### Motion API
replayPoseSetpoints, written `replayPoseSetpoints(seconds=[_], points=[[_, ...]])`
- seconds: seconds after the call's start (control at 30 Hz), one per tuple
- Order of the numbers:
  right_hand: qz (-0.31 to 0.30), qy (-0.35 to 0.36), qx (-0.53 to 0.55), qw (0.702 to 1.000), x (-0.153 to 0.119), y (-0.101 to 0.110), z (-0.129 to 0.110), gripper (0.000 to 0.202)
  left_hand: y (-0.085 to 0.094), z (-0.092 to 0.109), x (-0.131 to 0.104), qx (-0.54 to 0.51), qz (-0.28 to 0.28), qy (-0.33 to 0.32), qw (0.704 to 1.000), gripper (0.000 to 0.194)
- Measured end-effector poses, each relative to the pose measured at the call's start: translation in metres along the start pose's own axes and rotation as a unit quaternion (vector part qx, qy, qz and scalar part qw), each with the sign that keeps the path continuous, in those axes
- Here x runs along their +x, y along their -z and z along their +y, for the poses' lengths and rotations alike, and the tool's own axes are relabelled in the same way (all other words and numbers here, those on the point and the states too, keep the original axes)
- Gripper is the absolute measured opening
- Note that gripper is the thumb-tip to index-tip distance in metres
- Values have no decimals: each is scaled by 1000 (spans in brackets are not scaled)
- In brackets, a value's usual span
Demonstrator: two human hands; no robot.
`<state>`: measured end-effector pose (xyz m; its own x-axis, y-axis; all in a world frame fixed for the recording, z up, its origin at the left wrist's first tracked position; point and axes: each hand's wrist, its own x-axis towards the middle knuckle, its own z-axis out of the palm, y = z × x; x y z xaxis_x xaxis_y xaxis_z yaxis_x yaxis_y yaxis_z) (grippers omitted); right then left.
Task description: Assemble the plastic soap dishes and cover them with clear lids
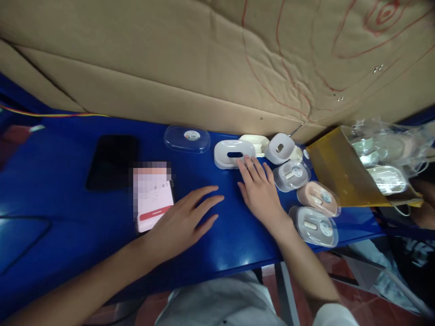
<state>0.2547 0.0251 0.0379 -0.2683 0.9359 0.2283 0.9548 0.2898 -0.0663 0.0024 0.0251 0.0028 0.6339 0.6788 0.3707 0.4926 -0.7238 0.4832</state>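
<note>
My right hand (260, 192) is open, palm down with fingers spread, and its fingertips overlap the near right edge of a white oval tray with a dark slot (224, 155). Whether they press on it I cannot tell. My left hand (185, 217) hangs open and empty over the blue table, beside a lit phone (154, 215). A clear oval lid with a round label (175, 138) lies left of the white tray. Behind the tray are a cream oval piece (260, 141) and a white cup-like piece with a hole (280, 149).
Several lidded oval cases, one pinkish (314, 199), line the blue table's (217, 253) right side. Beyond them stands an open carton (335, 167) holding plastic-wrapped cases. A dark tablet-like slab (113, 158) lies left. Brown cardboard (170, 59) walls the back; a person's arm (424, 203) shows far right.
</note>
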Motion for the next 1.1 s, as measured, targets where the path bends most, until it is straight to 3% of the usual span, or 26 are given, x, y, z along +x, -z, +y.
replayPoseSetpoints(seconds=[0.1,0.2,0.3,0.4,0.53,0.63,0.7,0.8,0.9,1.0,1.1], points=[[-61,57,29,996,27,0,6,53,5,-1,5,45,23,12,999,42],[-45,89,125,987,31,0,13,44,6,-4,8,104,30,-2,994,48],[21,-10,118,993,35,-13,20,52,5,-7,7,143,29,-18,989,39],[9,-98,60,993,39,-28,26,62,7,-9,5,140,38,-7,989,27],[-2,-86,143,986,26,-23,28,56,15,-4,6,127,72,16,989,18],[40,-76,244,966,12,-11,30,54,18,0,8,103,88,30,990,14],[59,-76,238,967,4,-9,32,55,19,2,8,89,96,40,991,15],[30,-80,222,971,-6,-12,35,57,19,2,8,85,109,41,990,18],[1,-90,287,954,-13,-14,31,53,18,0,7,79,123,36,989,19],[38,-95,336,936,-17,-12,26,47,17,0,7,81,119,36,989,20],[81,-105,302,944,-17,-15,26,48,15,-1,7,91,99,35,990,20]])
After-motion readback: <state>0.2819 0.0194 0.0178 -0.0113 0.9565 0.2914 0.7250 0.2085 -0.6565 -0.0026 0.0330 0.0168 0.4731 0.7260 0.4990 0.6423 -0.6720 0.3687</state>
